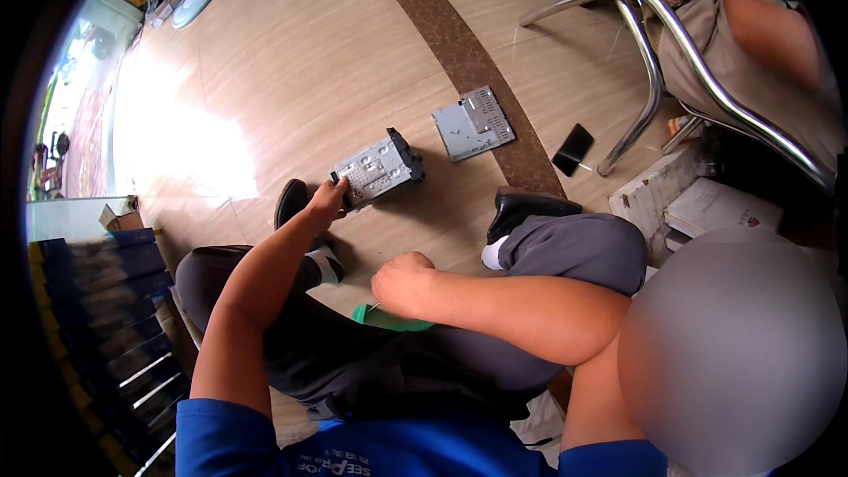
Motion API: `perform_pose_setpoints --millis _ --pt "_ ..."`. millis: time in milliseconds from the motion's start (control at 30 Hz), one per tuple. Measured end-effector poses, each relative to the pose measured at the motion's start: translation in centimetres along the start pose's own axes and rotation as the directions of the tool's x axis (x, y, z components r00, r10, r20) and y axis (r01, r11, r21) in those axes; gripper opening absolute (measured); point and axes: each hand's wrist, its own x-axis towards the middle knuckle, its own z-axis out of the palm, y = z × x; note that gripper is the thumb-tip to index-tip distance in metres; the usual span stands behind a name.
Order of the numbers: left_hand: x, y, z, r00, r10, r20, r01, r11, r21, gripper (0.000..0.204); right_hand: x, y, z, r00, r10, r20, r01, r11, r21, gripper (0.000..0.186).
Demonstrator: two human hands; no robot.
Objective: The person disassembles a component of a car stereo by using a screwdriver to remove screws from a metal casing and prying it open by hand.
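Observation:
My left hand (329, 200) grips the near left corner of a boxy, metal-cased electronic unit (375, 170), which looks like a car stereo with black plastic along one end. Its perforated, silvery side faces up, just above or on the floor; I cannot tell which. Closed in a fist, my right hand (404, 283) is between my knees, apart from the unit. A thin pale rod (374, 306) pokes out below that fist, but what the fingers hold is hidden. Right under it shows a green object (393, 319), partly covered by my arm. Beyond the unit lies a flat metal cover plate (474, 124).
A black phone (573, 149) lies on the floor by a chrome-legged chair (645, 93), where another person sits. White boxes (720, 206) stand at right. Stacked blue boxes (106, 300) rise on my left. A round stand base (199, 0) is far left.

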Motion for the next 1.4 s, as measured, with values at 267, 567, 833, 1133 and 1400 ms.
perform_pose_setpoints --millis 267,567,833,1133,1400 --pt "0.7 -1.4 1.5 0.997 -0.023 0.074 0.006 0.973 0.23 0.06 -0.3 -0.1 -0.7 0.998 0.001 0.069 0.002 0.999 -0.037 0.021" --pt "-5.5 5.5 1.4 0.952 0.305 0.015 -0.142 0.399 0.906 0.054 -0.3 1.6 -2.4 0.998 0.053 0.014 -0.053 0.998 0.02 0.02" --pt "-19.5 13.0 -1.0 0.588 0.61 0.531 -0.793 0.306 0.527 0.021 0.7 4.6 -7.3 0.977 0.177 -0.121 -0.183 0.982 -0.042 0.023" --pt "-19.8 13.8 -2.7 0.577 0.732 0.363 -0.783 0.369 0.501 0.026 -0.8 5.3 -14.5 0.845 0.374 -0.384 -0.32 0.927 0.197 0.019" --pt "-15.7 13.5 -4.7 0.588 0.751 0.299 -0.713 0.308 0.63 0.024 -1.7 6.8 -14.4 0.851 0.211 -0.48 0.016 0.905 0.426 0.032"
